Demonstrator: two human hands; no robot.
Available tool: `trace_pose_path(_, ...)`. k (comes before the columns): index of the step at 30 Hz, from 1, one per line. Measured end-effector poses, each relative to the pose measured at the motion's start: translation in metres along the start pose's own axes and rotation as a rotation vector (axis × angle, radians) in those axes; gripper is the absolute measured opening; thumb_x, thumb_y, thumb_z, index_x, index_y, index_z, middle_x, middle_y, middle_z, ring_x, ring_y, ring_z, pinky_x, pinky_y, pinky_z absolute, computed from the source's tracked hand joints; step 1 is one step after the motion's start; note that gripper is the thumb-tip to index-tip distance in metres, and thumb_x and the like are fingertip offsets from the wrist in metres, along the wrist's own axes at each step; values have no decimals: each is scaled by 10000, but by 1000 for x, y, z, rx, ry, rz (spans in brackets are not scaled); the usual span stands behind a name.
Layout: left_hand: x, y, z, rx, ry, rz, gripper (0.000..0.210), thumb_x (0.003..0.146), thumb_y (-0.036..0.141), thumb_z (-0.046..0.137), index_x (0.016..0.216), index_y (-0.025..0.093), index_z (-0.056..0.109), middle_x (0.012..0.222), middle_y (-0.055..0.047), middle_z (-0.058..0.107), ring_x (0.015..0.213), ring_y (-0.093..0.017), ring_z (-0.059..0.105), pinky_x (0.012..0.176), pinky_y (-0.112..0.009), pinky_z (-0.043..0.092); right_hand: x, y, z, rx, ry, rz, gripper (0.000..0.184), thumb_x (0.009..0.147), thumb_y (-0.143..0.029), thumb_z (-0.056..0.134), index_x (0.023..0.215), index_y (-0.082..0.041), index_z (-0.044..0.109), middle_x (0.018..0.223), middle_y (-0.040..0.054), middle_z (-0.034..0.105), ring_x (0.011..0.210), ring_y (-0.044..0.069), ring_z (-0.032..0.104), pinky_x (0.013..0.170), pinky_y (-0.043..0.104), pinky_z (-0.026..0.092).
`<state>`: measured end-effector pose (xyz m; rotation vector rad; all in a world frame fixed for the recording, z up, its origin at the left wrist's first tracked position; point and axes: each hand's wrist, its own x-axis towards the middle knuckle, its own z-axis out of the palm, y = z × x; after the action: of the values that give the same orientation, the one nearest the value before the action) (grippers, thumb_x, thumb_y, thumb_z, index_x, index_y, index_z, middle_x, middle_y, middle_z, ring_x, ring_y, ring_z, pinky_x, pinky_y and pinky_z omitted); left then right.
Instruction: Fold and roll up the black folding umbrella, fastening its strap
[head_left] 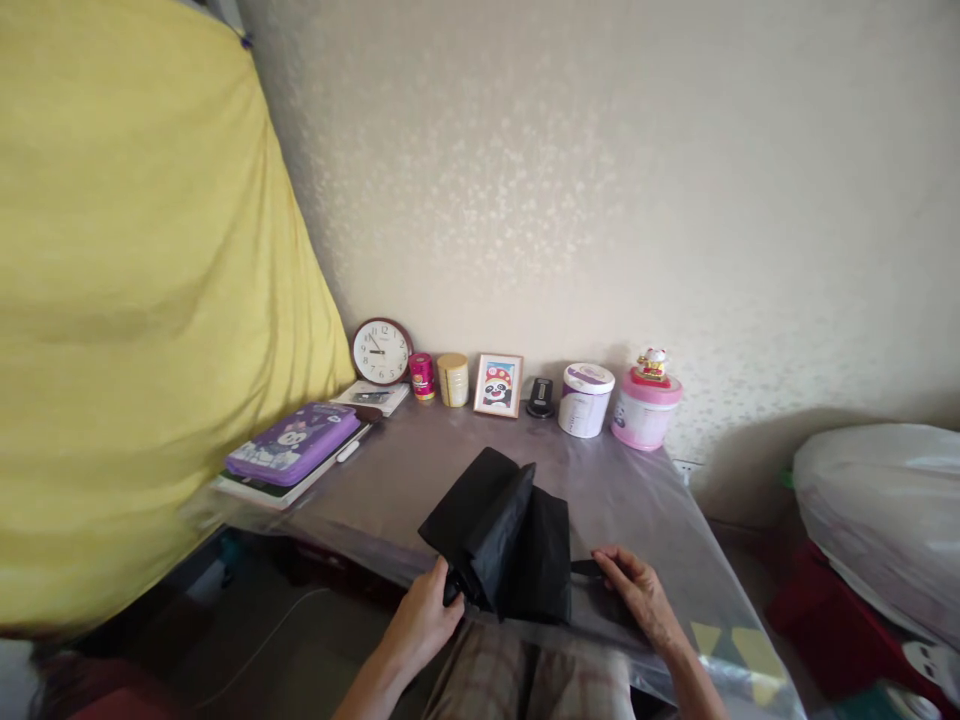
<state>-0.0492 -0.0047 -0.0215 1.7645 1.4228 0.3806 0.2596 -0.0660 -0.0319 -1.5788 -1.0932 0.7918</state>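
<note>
A black folding umbrella point(495, 540) is held over the front edge of the table, its cloth loose and hanging in wide folds. My left hand point(429, 612) is closed around its dark handle end, at the lower left of the cloth. On the other side, my right hand point(636, 592) pinches the end of a short black strap point(586, 568) that sticks out from the cloth. Part of the handle is hidden inside my left fingers.
On the plastic-covered table point(420, 450), a purple case point(296, 445) lies on books at left. Along the wall stand a clock point(382, 351), tins, a panda picture frame point(498, 386), a white tub point(586, 402) and a pink tub point(646, 415) topped by a cat figurine. A yellow curtain point(135, 300) hangs left.
</note>
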Motion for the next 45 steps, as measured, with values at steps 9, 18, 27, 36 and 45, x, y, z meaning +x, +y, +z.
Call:
trace_pose_path(9, 1, 2, 12, 319, 52, 128, 502, 823, 147, 414, 1322, 169, 355, 1182, -121, 563, 1126, -218, 523, 937, -300, 384, 8, -8, -7, 3, 93, 45, 413, 674, -579, 610, 764, -176, 627, 654, -3, 584, 620, 149, 527, 565, 234, 424)
trace_pose_path(18, -2, 10, 14, 474, 8, 121, 562, 779, 71, 394, 1338, 121, 361, 1096, -164, 593, 958, -255, 609, 806, -344, 458, 83, -91, 21, -166, 9, -242, 313, 741, -449, 590, 893, -183, 651, 934, 77, 665, 886, 230, 583, 844, 350, 431)
trace_pose_path(27, -1, 9, 10, 428, -39, 138, 616, 727, 83, 424, 1339, 121, 366, 1083, -174, 596, 934, -299, 612, 805, -416, 465, 144, -117, 70, -166, -448, -298, 390, 657, -194, 565, 1037, -231, 644, 1141, 22, 621, 1152, 218, 495, 1065, 402, 266)
trace_pose_path(36, -2, -1, 3, 228, -81, 79, 678, 710, 164, 491, 1368, 199, 333, 1009, -148, 651, 951, -291, 612, 807, -392, 448, 160, -121, 80, -156, -586, -267, 411, 628, -180, 563, 1029, -220, 639, 1105, 35, 639, 1127, 230, 512, 1059, 433, 265)
trace_pose_path(45, -2, -3, 5, 241, -54, 110, 688, 701, 158, 485, 1370, 194, 328, 978, -146, 658, 928, -292, 619, 793, -383, 451, 166, -124, 79, -187, -600, -224, 309, 611, -227, 610, 915, -215, 668, 1029, 37, 646, 1068, 239, 534, 1006, 411, 320)
